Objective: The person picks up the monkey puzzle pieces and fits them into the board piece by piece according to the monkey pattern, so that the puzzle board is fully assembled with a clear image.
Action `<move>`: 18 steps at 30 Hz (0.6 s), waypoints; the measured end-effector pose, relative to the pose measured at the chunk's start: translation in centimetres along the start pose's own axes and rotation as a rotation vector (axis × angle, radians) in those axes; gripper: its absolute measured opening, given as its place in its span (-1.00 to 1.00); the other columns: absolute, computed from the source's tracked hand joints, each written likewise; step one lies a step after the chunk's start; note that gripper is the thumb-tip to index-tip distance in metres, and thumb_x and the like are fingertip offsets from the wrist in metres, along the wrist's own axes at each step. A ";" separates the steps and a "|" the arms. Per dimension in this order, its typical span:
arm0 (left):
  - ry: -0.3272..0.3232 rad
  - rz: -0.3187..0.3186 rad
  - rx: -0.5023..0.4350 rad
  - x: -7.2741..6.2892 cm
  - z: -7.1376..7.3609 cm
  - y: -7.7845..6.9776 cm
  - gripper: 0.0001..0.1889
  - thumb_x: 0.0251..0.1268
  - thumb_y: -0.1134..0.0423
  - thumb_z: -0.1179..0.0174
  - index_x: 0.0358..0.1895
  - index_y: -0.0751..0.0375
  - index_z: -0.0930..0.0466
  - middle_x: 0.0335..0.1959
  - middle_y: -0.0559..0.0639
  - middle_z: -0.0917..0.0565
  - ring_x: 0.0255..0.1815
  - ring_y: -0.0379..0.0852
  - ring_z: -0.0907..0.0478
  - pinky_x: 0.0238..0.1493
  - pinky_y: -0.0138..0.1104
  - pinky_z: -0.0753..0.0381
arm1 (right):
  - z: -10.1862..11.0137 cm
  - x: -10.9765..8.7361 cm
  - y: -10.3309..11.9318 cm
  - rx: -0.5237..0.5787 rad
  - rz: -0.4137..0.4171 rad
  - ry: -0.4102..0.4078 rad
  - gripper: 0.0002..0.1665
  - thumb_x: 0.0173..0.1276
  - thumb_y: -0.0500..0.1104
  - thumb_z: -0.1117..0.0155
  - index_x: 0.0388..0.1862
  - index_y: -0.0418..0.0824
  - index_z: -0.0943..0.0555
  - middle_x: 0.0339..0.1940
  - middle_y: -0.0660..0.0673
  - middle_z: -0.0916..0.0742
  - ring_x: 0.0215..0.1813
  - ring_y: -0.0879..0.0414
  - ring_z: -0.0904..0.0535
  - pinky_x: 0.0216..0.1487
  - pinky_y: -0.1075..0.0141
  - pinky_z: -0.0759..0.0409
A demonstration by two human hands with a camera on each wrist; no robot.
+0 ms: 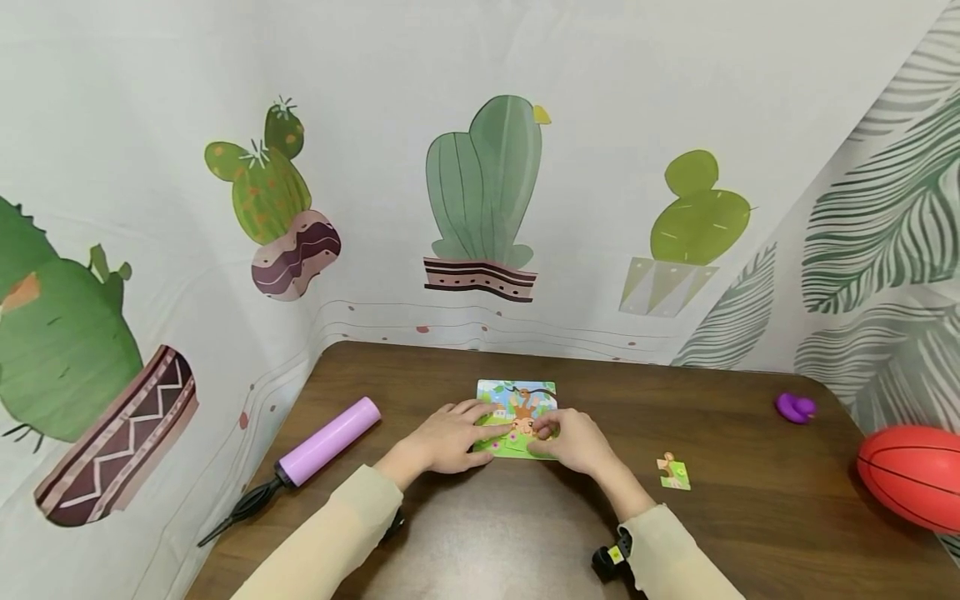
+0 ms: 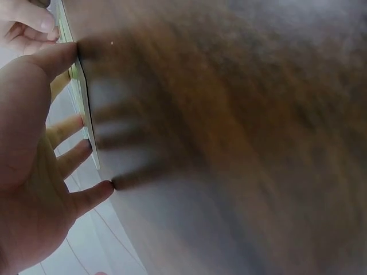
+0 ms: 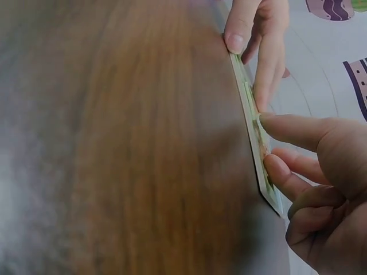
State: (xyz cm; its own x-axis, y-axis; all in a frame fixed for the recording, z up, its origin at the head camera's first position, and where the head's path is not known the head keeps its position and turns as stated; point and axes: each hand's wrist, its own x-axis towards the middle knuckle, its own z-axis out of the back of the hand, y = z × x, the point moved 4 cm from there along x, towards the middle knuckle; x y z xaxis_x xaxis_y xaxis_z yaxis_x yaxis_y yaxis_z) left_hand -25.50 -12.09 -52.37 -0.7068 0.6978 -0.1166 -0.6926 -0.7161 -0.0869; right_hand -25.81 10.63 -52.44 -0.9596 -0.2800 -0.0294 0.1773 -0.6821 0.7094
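Observation:
A small jigsaw puzzle [image 1: 491,388] with a monkey picture lies flat on the wooden table. Over its left side my left hand [image 1: 453,435] spreads its fingers, the index finger reaching to the monkey's face and the thumb at the near edge. My right hand [image 1: 573,439] is at the puzzle's right side, thumb and index finger pinching a puzzle piece [image 3: 257,118] low over the board; the fingers hide most of it. To the right, a loose puzzle piece [image 1: 674,473] in green and brown lies on the table.
A pink hand pump [image 1: 330,442] with a black nozzle lies at the left. Toward the right edge are a purple rubber duck [image 1: 795,408] and a red ball [image 1: 911,477]. A cactus-print cloth [image 1: 592,167] hangs behind the table [image 1: 495,517].

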 end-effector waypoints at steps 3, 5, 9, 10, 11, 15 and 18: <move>0.004 0.004 0.002 0.0 0.1 -0.1 -0.41 0.60 -0.21 -0.01 0.62 -0.45 -0.21 0.66 -0.08 -0.16 0.62 0.04 -0.10 0.44 0.18 -0.28 | -0.1 0.0 -0.1 -0.019 0.005 0.006 -0.72 0.19 0.00 -0.64 -0.15 -0.03 -0.81 -0.37 0.15 -0.70 -0.32 0.20 -0.58 -0.25 0.21 -0.56; 0.011 0.006 -0.001 -0.1 0.1 -0.2 -0.41 0.61 -0.20 -0.01 0.62 -0.44 -0.21 0.66 -0.06 -0.15 0.63 0.05 -0.09 0.45 0.18 -0.27 | -0.3 0.0 -0.2 -0.030 0.005 0.006 -0.72 0.21 0.00 -0.63 -0.14 -0.02 -0.81 -0.37 0.14 -0.70 -0.33 0.20 -0.57 -0.27 0.21 -0.55; 0.011 0.005 0.003 -0.1 0.3 -0.4 -0.42 0.62 -0.20 0.01 0.62 -0.43 -0.21 0.66 -0.04 -0.15 0.63 0.07 -0.08 0.46 0.16 -0.26 | -0.3 0.0 -0.1 -0.047 0.003 0.010 -0.77 0.23 0.00 -0.62 -0.16 0.01 -0.81 -0.37 0.14 -0.68 -0.33 0.20 -0.55 -0.28 0.21 -0.54; 0.006 0.002 0.006 -0.1 0.3 -0.4 -0.42 0.62 -0.20 0.01 0.62 -0.42 -0.22 0.66 -0.04 -0.16 0.63 0.07 -0.09 0.46 0.16 -0.26 | -0.4 0.0 -0.1 -0.047 0.005 0.012 -0.78 0.24 -0.01 -0.61 -0.17 0.00 -0.81 -0.37 0.14 -0.68 -0.34 0.20 -0.55 -0.29 0.21 -0.54; 0.002 -0.001 0.008 -0.1 0.3 -0.4 -0.42 0.62 -0.20 0.01 0.62 -0.42 -0.22 0.66 -0.04 -0.16 0.63 0.07 -0.10 0.46 0.15 -0.26 | -0.4 0.0 0.0 -0.046 0.003 0.014 -0.79 0.24 -0.01 -0.61 -0.17 0.01 -0.81 -0.37 0.14 -0.68 -0.34 0.19 -0.55 -0.29 0.21 -0.53; -0.017 -0.023 0.030 -0.4 0.3 -0.4 -0.42 0.62 -0.20 0.00 0.62 -0.35 -0.24 0.64 -0.01 -0.20 0.61 0.08 -0.14 0.47 0.14 -0.27 | -0.3 -0.1 0.1 -0.035 0.004 0.022 -0.80 0.27 -0.05 -0.59 -0.13 0.01 -0.81 -0.36 0.14 -0.67 -0.38 0.18 -0.51 -0.34 0.21 -0.49; -0.030 -0.035 0.057 -0.6 0.3 -0.3 -0.42 0.63 -0.20 0.01 0.62 -0.34 -0.26 0.62 -0.01 -0.24 0.60 0.07 -0.17 0.47 0.10 -0.27 | -0.3 -0.1 0.0 -0.030 0.001 0.018 -0.80 0.28 -0.07 -0.58 -0.12 0.00 -0.82 -0.36 0.14 -0.67 -0.39 0.17 -0.51 -0.34 0.21 -0.48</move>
State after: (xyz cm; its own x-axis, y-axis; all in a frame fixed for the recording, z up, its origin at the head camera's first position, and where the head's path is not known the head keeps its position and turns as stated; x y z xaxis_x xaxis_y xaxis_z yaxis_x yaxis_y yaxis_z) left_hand -24.92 -12.29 -52.01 -0.6852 0.7235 -0.0842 -0.7237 -0.6893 -0.0336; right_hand -25.66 10.39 -52.64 -0.9553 -0.2928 -0.0419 0.1850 -0.7020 0.6877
